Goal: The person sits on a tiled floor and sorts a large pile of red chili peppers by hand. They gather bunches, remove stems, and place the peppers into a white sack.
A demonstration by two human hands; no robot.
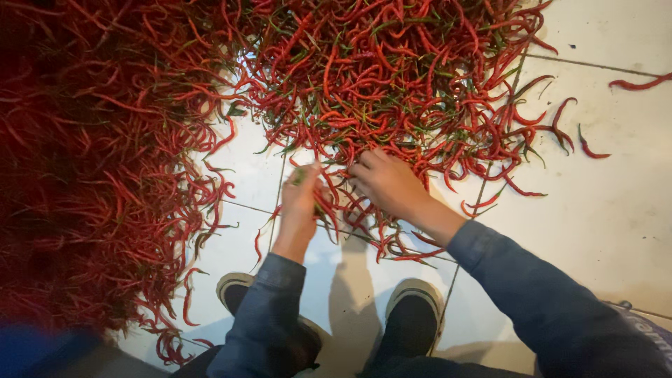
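A large heap of long red chili peppers (392, 77) with green stems lies on a white tiled floor (616, 203). My left hand (299, 199) is closed around a small bunch of chilies (323, 203) whose tips hang down toward my feet. My right hand (387, 183) rests palm down on the near edge of the heap, fingers curled into the peppers. Whether it grips any is hidden. Both arms wear blue-grey sleeves.
A second, denser mass of red chilies (91, 175) covers the floor at the left. My two dark shoes with white rims (413, 315) stand on the tiles below the hands. A few stray chilies (588, 148) lie at the right.
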